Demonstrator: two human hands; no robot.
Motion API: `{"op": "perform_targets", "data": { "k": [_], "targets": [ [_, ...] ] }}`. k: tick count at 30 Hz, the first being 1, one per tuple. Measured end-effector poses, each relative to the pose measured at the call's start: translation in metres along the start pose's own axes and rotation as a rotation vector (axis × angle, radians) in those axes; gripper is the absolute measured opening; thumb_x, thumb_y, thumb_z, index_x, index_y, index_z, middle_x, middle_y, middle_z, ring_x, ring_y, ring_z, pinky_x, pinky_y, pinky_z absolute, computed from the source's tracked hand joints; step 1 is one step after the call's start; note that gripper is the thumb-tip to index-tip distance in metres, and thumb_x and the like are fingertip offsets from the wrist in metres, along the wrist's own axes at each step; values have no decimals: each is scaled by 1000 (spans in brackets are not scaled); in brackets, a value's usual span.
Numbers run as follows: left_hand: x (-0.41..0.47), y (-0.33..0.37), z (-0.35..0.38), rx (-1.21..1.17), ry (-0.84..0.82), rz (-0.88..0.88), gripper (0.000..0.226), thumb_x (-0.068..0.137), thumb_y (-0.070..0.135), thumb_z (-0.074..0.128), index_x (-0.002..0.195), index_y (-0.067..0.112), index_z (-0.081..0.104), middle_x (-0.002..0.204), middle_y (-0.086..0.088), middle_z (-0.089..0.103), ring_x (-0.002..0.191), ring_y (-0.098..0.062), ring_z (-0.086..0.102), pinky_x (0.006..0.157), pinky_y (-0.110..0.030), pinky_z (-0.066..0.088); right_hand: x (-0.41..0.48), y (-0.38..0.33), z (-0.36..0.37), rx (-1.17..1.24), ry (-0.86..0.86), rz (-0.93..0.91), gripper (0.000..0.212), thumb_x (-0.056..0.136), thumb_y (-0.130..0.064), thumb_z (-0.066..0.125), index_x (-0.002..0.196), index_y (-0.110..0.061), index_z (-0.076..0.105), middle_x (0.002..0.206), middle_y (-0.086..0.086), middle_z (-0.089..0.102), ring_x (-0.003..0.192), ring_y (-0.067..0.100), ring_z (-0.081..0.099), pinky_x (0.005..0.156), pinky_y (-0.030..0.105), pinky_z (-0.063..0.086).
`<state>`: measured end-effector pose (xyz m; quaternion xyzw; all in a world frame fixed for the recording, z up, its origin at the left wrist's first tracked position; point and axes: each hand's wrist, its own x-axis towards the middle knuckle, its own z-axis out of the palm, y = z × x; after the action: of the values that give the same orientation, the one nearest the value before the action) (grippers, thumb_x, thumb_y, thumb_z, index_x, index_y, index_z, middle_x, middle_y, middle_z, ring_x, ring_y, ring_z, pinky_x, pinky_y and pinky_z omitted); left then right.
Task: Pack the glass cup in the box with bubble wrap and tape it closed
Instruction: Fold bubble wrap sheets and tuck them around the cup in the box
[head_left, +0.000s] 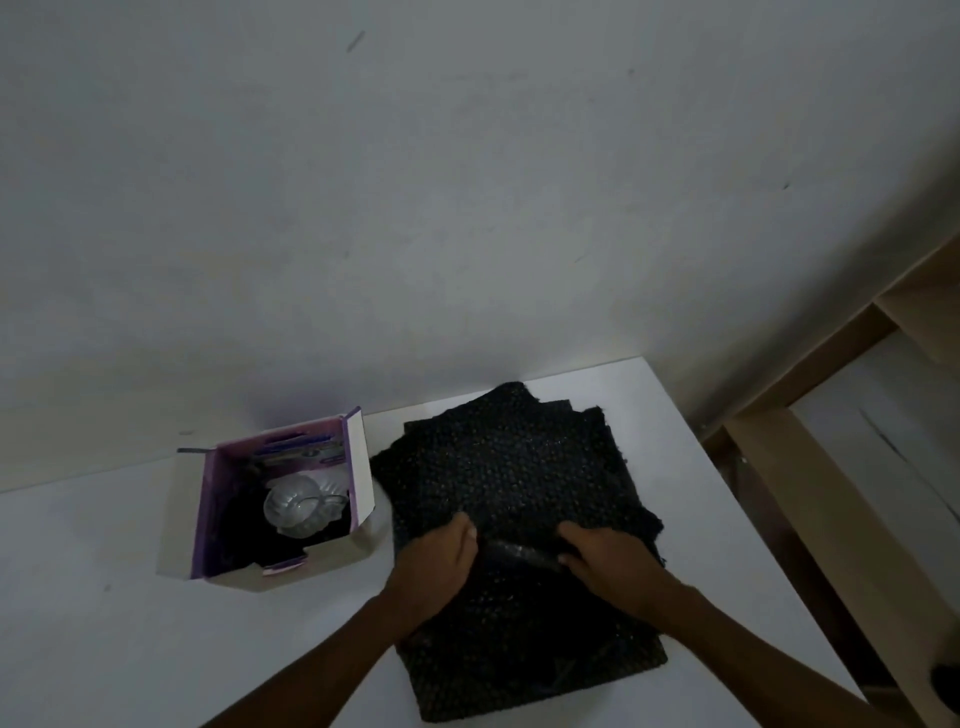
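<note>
Dim light. Open cardboard box (291, 578), white outside and purple inside, sits on the white table (104, 597) with its flaps up; the right flap stands tall. Clear ribbed glass cup (293, 506) is inside the box, toward its right half, resting on something dark that lines the bottom; the material of that lining is too dark to tell, and so is whether the cup is upright or tipped. Just right of the box, near but apart from its right flap, lies a stack of black bubble wrap sheets (509, 457), loosely layered, with ragged edges fanned out on the side far from the person. Both hands are on this stack, right of the box and nearer the person than the cup. Left hand (441, 556) has its fingers curled over a raised, shiny fold of the top sheet, thumb on top. Right hand (608, 558) pinches the other end of the same fold between thumb and fingers. Both forearms are bare. Behind the box is a plain grey wall (467, 208). Far right of the box, beyond the table edge, is pale wooden shelving (779, 467).
</note>
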<state>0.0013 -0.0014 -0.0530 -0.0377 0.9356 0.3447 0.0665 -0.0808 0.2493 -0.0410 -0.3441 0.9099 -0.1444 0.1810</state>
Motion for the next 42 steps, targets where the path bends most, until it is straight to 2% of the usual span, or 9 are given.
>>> {"op": "perform_targets", "data": {
  "k": [6, 9, 13, 16, 24, 29, 32, 36, 42],
  "targets": [
    [6, 13, -17, 340, 442, 435, 17, 89, 30, 54, 100, 19, 58, 102, -6, 57, 97, -22, 51, 81, -38, 40, 69, 12, -49, 36, -117, 33, 20, 89, -47, 53, 90, -29, 61, 84, -8, 67, 76, 9, 58, 66, 26, 46],
    [17, 10, 1, 436, 229, 620, 14, 85, 28, 59, 97, 22, 61, 95, 0, 59, 87, -20, 55, 74, -32, 40, 107, 17, -54, -3, -81, 71, 22, 90, -48, 52, 91, -28, 63, 90, -4, 69, 84, 15, 61, 75, 29, 42],
    [35, -17, 34, 546, -69, 325, 61, 61, 46, 77, 114, 21, 64, 113, -3, 65, 102, -22, 62, 86, -35, 52, 124, 15, -32, -116, 23, 154, 39, 90, -50, 49, 121, -26, 55, 123, 4, 60, 116, 24, 50, 105, 48, 28],
    [41, -26, 40, 584, -57, 261, 48, 71, 40, 71, 114, 19, 67, 112, -6, 68, 99, -24, 66, 86, -38, 53, 100, 16, -5, -176, 151, 27, 73, 83, -63, 48, 139, -16, 38, 140, 12, 45, 129, 29, 40, 111, 54, 24],
    [42, -16, 10, 273, -43, 156, 28, 82, 31, 40, 103, 24, 57, 72, 7, 65, 57, -11, 58, 51, -23, 47, 49, 33, -6, -141, -59, -93, 19, 84, -27, 40, 99, -27, 50, 81, -7, 64, 73, 15, 59, 81, 29, 40],
    [47, -5, -6, 388, 138, 213, 41, 73, 27, 54, 113, 21, 60, 101, -1, 64, 87, -19, 60, 75, -36, 48, 75, 26, -46, 13, -193, -78, 16, 89, -37, 47, 97, -25, 53, 68, -8, 57, 53, 6, 44, 56, 25, 30],
    [48, 1, 2, 463, 245, 288, 42, 74, 29, 60, 113, 17, 62, 117, -10, 58, 107, -28, 54, 91, -45, 41, 107, 28, -45, 22, -254, -37, 18, 89, -41, 45, 99, -32, 57, 84, -8, 64, 70, 7, 52, 73, 28, 38],
    [46, -18, 24, 596, -130, 240, 73, 67, 58, 67, 127, 17, 55, 127, -10, 58, 117, -30, 54, 98, -51, 44, 134, 20, -29, -172, -162, 68, 30, 93, -44, 41, 113, -26, 56, 112, 2, 63, 106, 22, 52, 101, 45, 31],
    [57, -23, 19, 513, -135, 202, 50, 84, 30, 43, 129, 15, 58, 127, -12, 62, 109, -31, 63, 91, -47, 50, 95, 16, -4, -201, -99, -47, 99, 76, -83, 33, 149, -21, 11, 151, 1, 23, 139, 21, 21, 115, 53, 11]
  ]
}}
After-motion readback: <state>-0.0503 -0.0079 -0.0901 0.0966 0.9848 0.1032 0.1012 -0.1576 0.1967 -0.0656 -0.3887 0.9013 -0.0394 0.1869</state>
